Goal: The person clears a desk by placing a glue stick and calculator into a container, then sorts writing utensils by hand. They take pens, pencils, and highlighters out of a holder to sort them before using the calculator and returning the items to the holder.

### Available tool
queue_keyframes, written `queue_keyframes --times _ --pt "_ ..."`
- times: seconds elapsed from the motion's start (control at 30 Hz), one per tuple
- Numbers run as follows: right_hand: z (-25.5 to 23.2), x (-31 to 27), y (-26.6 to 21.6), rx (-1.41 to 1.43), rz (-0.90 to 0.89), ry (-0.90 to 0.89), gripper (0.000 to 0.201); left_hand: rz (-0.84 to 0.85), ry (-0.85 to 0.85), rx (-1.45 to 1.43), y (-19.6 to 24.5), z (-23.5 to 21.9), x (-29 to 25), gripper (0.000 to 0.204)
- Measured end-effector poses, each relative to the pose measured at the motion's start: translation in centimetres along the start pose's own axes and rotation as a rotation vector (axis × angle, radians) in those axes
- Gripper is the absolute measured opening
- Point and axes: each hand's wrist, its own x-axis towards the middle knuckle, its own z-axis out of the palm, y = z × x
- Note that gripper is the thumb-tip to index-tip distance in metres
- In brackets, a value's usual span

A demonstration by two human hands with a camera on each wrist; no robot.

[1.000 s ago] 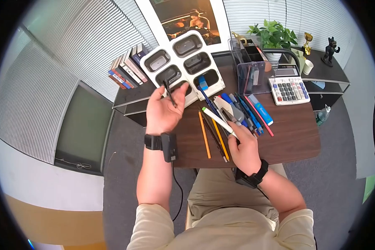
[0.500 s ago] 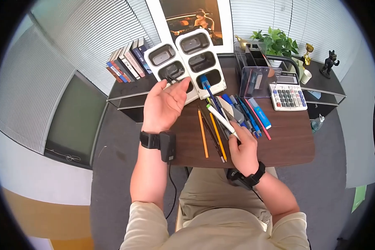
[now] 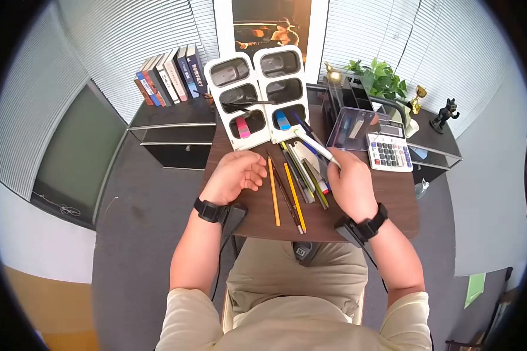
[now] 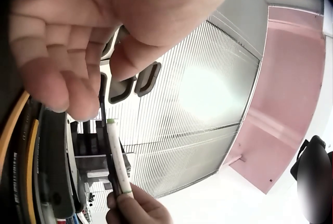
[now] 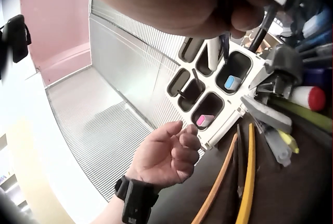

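Observation:
My right hand (image 3: 352, 178) grips a white marker (image 3: 313, 146) with a green end above the pile of pens. A thin dark pen (image 4: 107, 148) lies alongside it in the same grip, seen in the left wrist view. My left hand (image 3: 237, 175) is relaxed with loosely bent fingers and holds nothing, just before the white organizer (image 3: 252, 141). That organizer leans back in two columns of compartments. Black pens (image 3: 249, 103) lie across its middle left compartment. A pink-capped item (image 3: 242, 127) sits in the lower left compartment, a blue one (image 3: 283, 120) in the lower right.
An orange pencil (image 3: 273, 190) and a yellow pencil (image 3: 294, 190) lie left of several loose pens. To the right stand a clear desk box (image 3: 351, 128) and a calculator (image 3: 390, 153). Books (image 3: 170, 76) and a potted plant (image 3: 380, 79) stand behind.
My left hand has let go of the black pen in the middle left compartment and drawn back toward me. My right hand has lifted the white marker off the pile. The head view has shifted.

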Motion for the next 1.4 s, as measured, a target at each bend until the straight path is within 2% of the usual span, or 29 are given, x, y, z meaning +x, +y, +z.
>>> queue_keyframes --times 0.1,0.23,0.43,0.5,0.67,0.77,0.9,0.97,1.0,1.1,1.13,1.23,1.4 --pt "1.3 1.9 0.8 -0.034 0.006 -0.056 0.021 -0.029 -0.051 0.011 -0.8 -0.7 0.4 0.021" --pt "3.0 4.7 1.2 -0.092 0.112 -0.192 0.016 -0.014 -0.064 -0.062 -1.2 -1.6 0.8 0.021" --pt "5.6 7.2 1.7 -0.1 0.127 -0.182 0.02 0.01 -0.045 -0.055 -1.6 -1.4 0.6 0.019" --pt "6.3 7.1 2.1 0.178 0.236 -0.122 0.024 0.02 -0.043 -0.063 -1.6 -1.4 0.6 0.019" --pt "5.1 5.6 1.9 0.3 0.328 -0.191 0.031 0.018 -0.029 -0.029 -1.7 -1.2 0.7 0.017" --pt "4.2 4.4 1.9 0.383 0.255 -0.114 0.031 0.021 -0.02 -0.021 -1.8 -1.1 0.7 0.015" --pt "2.7 5.2 0.0 0.269 0.245 0.037 0.027 0.019 -0.001 0.029 -1.8 -0.8 0.7 0.014" --pt "2.8 7.0 -0.4 -0.016 0.046 0.063 0.025 0.032 0.02 0.053 -1.7 -0.4 0.7 0.015" --pt "3.3 8.1 -0.3 -0.019 0.053 0.079 0.023 0.037 0.018 0.064 -1.7 -0.3 0.7 0.015" --pt "5.3 11.0 0.8 0.054 0.022 0.031 0.033 0.052 0.032 0.044 -1.7 -0.5 0.6 0.015" --pt "5.5 11.5 0.8 0.178 0.095 -0.04 0.04 0.063 0.032 0.027 -1.8 -0.6 0.6 0.015" --pt "4.7 10.8 0.4 0.218 0.074 -0.039 0.042 0.086 0.034 0.008 -1.9 -1.0 0.4 0.014" --pt "1.4 5.5 2.9 -0.072 -0.038 -0.018 0.026 0.079 0.037 0.062 -2.2 -0.8 0.7 0.013"
